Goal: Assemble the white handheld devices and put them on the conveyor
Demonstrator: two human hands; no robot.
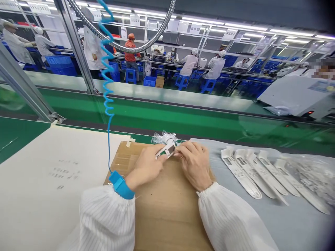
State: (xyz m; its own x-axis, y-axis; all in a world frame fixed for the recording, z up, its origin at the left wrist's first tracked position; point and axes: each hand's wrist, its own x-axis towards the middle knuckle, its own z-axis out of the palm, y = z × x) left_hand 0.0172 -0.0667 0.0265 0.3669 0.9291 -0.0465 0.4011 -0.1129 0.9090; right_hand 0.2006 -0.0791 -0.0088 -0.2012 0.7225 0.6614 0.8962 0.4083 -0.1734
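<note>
My left hand (pixel 148 164) and my right hand (pixel 194 163) meet above a brown cardboard sheet (pixel 167 216). Between their fingertips is a small white plastic part (pixel 164 151) with a dark rectangular window, held tilted. Its far end is partly hidden by my fingers. Just behind it lies a crumpled clear plastic wrap (pixel 163 137). A blue wrist strap (pixel 121 185) circles my left wrist, and its coiled blue cord (pixel 106 76) rises out of view. Several long white plastic parts (pixel 258 172) lie side by side to the right of my right hand.
A white paper sheet (pixel 52 195) with faint print lies left of the cardboard. Grey film (pixel 295 223) lies under the white parts. Beyond runs a green conveyor belt (pixel 146 118). A grey machine (pixel 295 94) stands far right, and co-workers (pixel 214 64) sit at a distant line.
</note>
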